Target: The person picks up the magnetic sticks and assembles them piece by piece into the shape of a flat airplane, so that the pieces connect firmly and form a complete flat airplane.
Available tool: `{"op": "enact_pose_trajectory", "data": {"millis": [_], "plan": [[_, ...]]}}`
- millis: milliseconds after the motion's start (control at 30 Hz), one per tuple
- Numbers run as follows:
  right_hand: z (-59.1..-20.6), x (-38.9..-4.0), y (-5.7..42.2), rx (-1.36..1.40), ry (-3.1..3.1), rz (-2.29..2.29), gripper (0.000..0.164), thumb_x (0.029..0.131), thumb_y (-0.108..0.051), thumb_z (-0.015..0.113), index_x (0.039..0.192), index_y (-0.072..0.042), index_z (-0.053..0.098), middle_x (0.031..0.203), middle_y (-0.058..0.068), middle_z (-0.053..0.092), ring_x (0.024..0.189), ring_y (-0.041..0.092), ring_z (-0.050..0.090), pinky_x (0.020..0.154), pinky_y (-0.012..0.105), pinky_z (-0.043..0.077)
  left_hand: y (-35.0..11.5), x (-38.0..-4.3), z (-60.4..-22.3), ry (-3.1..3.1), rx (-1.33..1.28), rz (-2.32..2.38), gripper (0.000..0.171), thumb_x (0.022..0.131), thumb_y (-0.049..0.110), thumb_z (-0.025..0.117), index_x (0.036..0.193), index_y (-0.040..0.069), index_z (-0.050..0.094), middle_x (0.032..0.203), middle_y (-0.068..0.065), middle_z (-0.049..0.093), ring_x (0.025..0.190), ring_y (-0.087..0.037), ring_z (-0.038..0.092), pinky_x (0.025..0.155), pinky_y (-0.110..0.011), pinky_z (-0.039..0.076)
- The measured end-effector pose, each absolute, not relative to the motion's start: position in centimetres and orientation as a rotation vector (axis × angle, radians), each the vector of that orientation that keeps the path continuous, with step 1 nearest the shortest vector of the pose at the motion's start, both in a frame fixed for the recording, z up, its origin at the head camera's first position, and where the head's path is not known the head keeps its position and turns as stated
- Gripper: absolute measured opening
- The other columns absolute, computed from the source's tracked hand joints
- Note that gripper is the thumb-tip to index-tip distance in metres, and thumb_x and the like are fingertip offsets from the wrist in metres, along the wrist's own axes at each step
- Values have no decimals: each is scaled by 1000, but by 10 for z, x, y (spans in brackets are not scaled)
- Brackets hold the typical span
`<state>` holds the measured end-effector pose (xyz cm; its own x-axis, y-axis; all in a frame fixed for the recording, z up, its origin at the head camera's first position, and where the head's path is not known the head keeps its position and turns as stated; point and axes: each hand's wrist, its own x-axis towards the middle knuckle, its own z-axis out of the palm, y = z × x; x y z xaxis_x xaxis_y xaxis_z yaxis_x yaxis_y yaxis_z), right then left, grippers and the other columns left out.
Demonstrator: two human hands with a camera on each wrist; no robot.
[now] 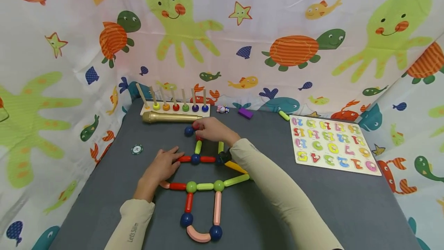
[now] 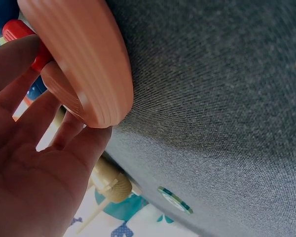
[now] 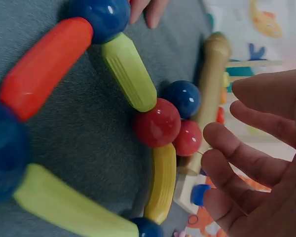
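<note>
A figure of magnetic building sticks and balls lies on the grey table. My left hand [image 1: 161, 168] rests at its left side, fingers nearly straight. In the left wrist view, its fingers touch a curved salmon stick [image 2: 86, 64] beside a red stick [image 2: 19, 32]. My right hand [image 1: 216, 128] is over the figure's far end, its fingers loosely bent. In the right wrist view, the fingertips are close to a small-looking red ball [image 3: 188, 139]. Beside that ball are a blue ball [image 3: 181, 98] and another red ball [image 3: 157, 123], which joins a green stick [image 3: 130, 71] and a yellow stick [image 3: 161, 182].
A gold toy microphone [image 1: 170, 117] lies in front of a peg board [image 1: 205, 113] at the back. A purple block [image 1: 245, 113] and a loose green stick [image 1: 284, 115] lie further right, near a number puzzle board [image 1: 333, 168]. A poker chip [image 1: 137, 149] lies left.
</note>
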<state>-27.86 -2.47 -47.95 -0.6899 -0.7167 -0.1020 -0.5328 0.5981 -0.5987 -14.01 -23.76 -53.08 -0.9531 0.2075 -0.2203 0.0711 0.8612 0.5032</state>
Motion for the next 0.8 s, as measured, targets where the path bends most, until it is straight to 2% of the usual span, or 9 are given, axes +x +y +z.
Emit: {"op": "enact_pose_trajectory", "data": {"millis": [133,200,367,467,567,667,800], "plan": [[-483,-290,-48,-1062,2564,-553,34,107,-14,65,139,-5,70,127,9,74,110,25,68,101,43,52,-238,-141,-530,2773,206,716,43,108,10,64,151,5,62,165,-24,41,133,-46,44,110,-60,42],[-485,-292,-59,-1063,2607,-434,34,107,-17,66,140,-8,71,129,7,74,114,25,68,102,43,52,-238,-142,-530,2772,193,709,43,108,11,65,151,6,62,165,-23,41,134,-45,44,110,-60,42],[-492,-290,-82,-999,2696,-148,31,108,-19,63,137,-13,72,122,5,75,109,24,69,97,41,54,-236,-143,-532,2773,186,730,43,107,11,66,150,6,62,165,-23,41,135,-45,43,111,-60,42],[-501,-290,-92,-975,2725,28,31,108,-21,63,137,-16,71,118,4,75,110,24,69,104,42,50,-234,-143,-532,2773,183,739,43,107,11,66,150,6,63,165,-22,42,134,-43,44,110,-58,43],[-507,-288,-99,-975,2751,151,34,107,-25,66,140,-18,69,122,2,75,120,26,66,112,46,44,-233,-144,-532,2776,192,732,43,107,11,66,150,6,63,165,-22,42,132,-43,45,109,-58,44],[-509,-284,-100,-1026,2761,209,36,106,-28,69,141,-19,69,124,3,75,123,29,64,111,47,46,-234,-144,-532,2774,193,731,43,107,11,66,150,6,63,165,-22,42,131,-43,45,108,-57,44],[-502,-281,-99,-1116,2754,119,37,106,-27,70,141,-15,68,120,6,75,117,29,66,104,45,51,-237,-144,-532,2779,191,714,43,107,10,66,150,6,63,165,-22,42,130,-43,46,108,-56,44]]}}
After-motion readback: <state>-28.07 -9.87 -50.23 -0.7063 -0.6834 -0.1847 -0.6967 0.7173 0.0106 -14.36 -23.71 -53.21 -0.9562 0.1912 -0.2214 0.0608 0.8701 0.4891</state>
